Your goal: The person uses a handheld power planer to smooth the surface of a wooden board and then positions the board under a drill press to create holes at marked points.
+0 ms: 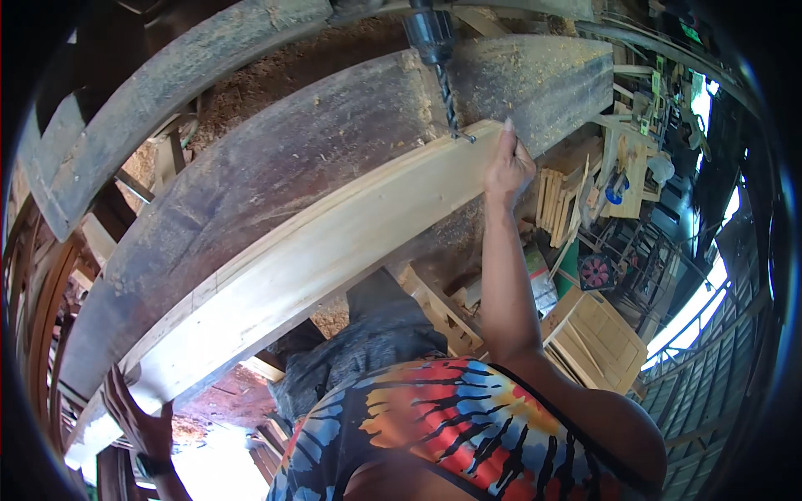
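A long pale wooden board point(292, 242) lies slantwise from lower left to upper right across a dark, dusty wooden bench top point(276, 142). Near its right end my right hand point(510, 171) is closed on the edge, thumb on top and the other fingers partly hidden. Toward the left end, my left hand point(142, 422) holds the board across its width, fingers over the top and thumb at the near edge. Above the right end hangs a black drill chuck point(430, 37) with a twist drill bit point(447, 96). Its tip is at the board's surface, close to my right thumb.
Sawdust lies on the bench top around the bit. A curved grey timber point(167, 92) runs along the far left. To the right are stacked wood pieces point(553, 204), a pale wooden panel point(595, 338) and a fan with reddish blades point(596, 271).
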`<action>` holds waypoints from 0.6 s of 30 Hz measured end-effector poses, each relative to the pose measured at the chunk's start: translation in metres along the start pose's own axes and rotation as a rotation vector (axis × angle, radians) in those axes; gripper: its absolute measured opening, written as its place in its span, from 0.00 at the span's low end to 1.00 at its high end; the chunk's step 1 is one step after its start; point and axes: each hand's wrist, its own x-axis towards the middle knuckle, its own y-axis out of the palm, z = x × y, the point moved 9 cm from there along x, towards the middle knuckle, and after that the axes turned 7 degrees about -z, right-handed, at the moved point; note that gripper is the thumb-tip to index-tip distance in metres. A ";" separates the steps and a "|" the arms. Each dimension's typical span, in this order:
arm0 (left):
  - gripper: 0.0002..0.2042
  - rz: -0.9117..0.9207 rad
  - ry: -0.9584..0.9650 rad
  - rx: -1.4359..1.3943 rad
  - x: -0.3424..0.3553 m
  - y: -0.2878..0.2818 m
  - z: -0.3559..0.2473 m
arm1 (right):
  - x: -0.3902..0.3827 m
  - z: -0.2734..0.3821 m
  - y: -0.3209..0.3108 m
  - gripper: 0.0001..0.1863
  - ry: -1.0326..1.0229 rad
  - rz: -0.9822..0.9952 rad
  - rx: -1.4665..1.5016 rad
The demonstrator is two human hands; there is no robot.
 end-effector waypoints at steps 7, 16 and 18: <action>0.49 -0.052 0.101 -0.014 0.015 0.015 -0.021 | 0.006 -0.002 0.000 0.22 -0.034 -0.028 0.030; 0.44 -0.085 0.142 0.010 0.027 0.006 -0.057 | 0.033 -0.010 -0.008 0.24 -0.038 -0.055 -0.057; 0.43 -0.094 0.152 0.005 0.027 0.006 -0.057 | 0.029 -0.002 -0.008 0.24 -0.088 -0.051 -0.034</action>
